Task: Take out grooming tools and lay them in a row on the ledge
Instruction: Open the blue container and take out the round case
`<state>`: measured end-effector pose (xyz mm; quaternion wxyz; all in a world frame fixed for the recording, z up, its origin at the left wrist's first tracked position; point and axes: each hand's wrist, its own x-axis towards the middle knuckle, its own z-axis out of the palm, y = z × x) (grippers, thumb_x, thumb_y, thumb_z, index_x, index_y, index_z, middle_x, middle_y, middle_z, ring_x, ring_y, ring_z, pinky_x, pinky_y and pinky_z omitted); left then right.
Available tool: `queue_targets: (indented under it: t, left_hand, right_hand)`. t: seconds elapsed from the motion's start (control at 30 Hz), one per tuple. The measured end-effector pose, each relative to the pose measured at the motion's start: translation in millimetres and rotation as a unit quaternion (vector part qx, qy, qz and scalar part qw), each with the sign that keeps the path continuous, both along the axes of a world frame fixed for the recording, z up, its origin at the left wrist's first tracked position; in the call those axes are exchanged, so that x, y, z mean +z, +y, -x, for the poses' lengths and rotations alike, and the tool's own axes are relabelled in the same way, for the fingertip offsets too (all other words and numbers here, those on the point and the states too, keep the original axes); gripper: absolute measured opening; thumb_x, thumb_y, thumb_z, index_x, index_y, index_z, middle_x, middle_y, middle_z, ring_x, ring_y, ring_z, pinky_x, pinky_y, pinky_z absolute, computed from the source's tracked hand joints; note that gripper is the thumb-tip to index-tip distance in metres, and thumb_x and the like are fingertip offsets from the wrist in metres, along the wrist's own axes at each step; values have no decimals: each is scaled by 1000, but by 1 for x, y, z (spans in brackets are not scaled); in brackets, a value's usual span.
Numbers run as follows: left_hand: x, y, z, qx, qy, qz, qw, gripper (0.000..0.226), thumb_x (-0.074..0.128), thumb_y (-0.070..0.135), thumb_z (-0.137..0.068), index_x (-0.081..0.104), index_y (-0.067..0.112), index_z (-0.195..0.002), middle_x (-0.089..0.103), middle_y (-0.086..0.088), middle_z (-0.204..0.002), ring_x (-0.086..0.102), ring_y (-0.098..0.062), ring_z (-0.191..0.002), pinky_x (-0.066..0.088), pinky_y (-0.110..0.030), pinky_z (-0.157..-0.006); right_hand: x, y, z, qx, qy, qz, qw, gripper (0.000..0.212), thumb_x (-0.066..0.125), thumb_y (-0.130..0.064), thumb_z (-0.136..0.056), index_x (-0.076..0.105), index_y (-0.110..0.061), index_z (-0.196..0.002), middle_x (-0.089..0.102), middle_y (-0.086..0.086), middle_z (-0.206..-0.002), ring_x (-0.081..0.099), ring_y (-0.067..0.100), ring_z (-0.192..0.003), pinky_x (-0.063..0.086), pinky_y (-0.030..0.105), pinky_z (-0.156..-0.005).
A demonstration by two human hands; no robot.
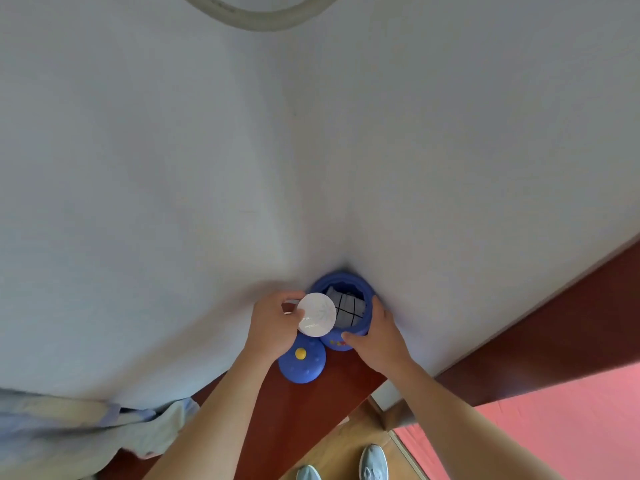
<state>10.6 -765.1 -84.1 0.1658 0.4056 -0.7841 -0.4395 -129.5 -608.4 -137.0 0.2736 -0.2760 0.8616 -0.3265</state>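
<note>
Left hand (273, 323): we see it pinching a white round case (317, 315) between thumb and fingers, held over the near left rim of the jar
Right hand (377, 337): curled round the right side of the blue jar (346, 282), thumb on its front
Blue jar: stands open on the ledge (304, 410), tucked into the corner of the white walls; inside we make out something pale with black grid lines, which we cannot name
Lid (301, 362): blue with a yellow knob, lying on the ledge just beside the jar, below the left hand
Ledge: red-brown wood, with a pale crumpled cloth (69, 424) at its left end
Floor: two grey shoes (374, 462) on wood
</note>
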Motion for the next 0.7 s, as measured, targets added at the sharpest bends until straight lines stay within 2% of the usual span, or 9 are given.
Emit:
queue_targets:
  t: [0.07,0.17,0.37,0.43,0.5,0.6,0.7]
  left_hand:
    - [-8,1,-10,22,1,-18,1000,29,64,2,-84,74,21,-105,72,11,-100,68,-1,-87,52,-15,-71]
    - [-17,3,-24,49,12,-37,998,28,64,0,-84,73,21,-100,71,13,-96,67,3,-82,50,-12,-64]
    - [-43,3,-54,126,14,-66,990,29,65,-2,-83,73,21,-100,72,7,-96,66,2,-83,52,-20,-75]
    - [-50,4,-67,143,1,-57,988,29,65,-4,-82,73,19,-98,70,7,-93,64,4,-79,49,-15,-72]
    - [-59,6,-80,162,-15,-47,986,27,65,-5,-81,75,13,-99,70,6,-92,63,-1,-79,44,-12,-70]
    - [-74,8,-98,191,-37,-42,980,28,64,-8,-79,75,9,-99,68,5,-89,63,-13,-84,44,-21,-74]
    - [-88,11,-110,202,-53,-46,977,29,64,-8,-78,76,10,-98,67,6,-85,64,-17,-85,48,-31,-79]
  right_hand:
    - [-1,1,-1,2,-4,-1,1000,102,74,-45,-79,10,-23,-155,33,7,-150,44,21,-131,44,32,-101]
    - [-3,1,-2,5,-8,-6,1000,103,72,-44,-82,5,-22,-156,29,8,-153,41,22,-134,42,32,-103]
    - [-2,-1,0,12,-3,-11,1000,102,72,-43,-83,4,-19,-156,30,11,-152,41,25,-134,42,34,-104]
    - [-2,-1,0,17,-2,-13,1000,103,71,-43,-84,2,-19,-156,28,11,-153,40,25,-135,41,34,-105]
    - [-3,-1,1,18,-3,-18,1000,103,70,-42,-85,0,-18,-156,26,11,-154,39,25,-136,39,34,-105]
    - [-3,-1,0,19,-1,-19,1000,103,71,-42,-85,0,-18,-156,26,12,-154,39,26,-135,39,33,-104]
    - [-3,-2,0,20,1,-19,1000,103,71,-42,-84,1,-18,-156,27,12,-153,40,26,-134,40,33,-103]
